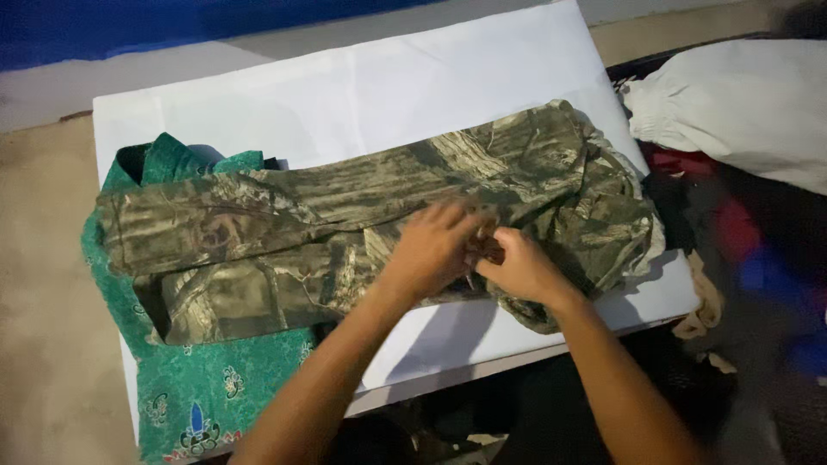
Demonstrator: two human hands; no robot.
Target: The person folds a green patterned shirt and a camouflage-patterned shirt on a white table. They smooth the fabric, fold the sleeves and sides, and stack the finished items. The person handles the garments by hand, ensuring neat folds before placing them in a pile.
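Both the left hand (431,250) and right hand (519,265) pinch the camouflage trousers (345,224) near the waist. Under the trousers lies a green cloth (215,379) on the table (388,86).

— What sort of place is this?

— It looks like a home, a corner where laundry gets sorted. A white board (362,95) serves as a low table on a tan floor (43,344), with camouflage trousers (345,215) spread over a green patterned cloth (215,387).

— Anything else pointing that way?

— A dark basket (655,65) at the right edge, with a white garment (741,103) bunched on top and red and blue clothes (741,241) heaped beside it (blurred, so the kinds are hard to tell).
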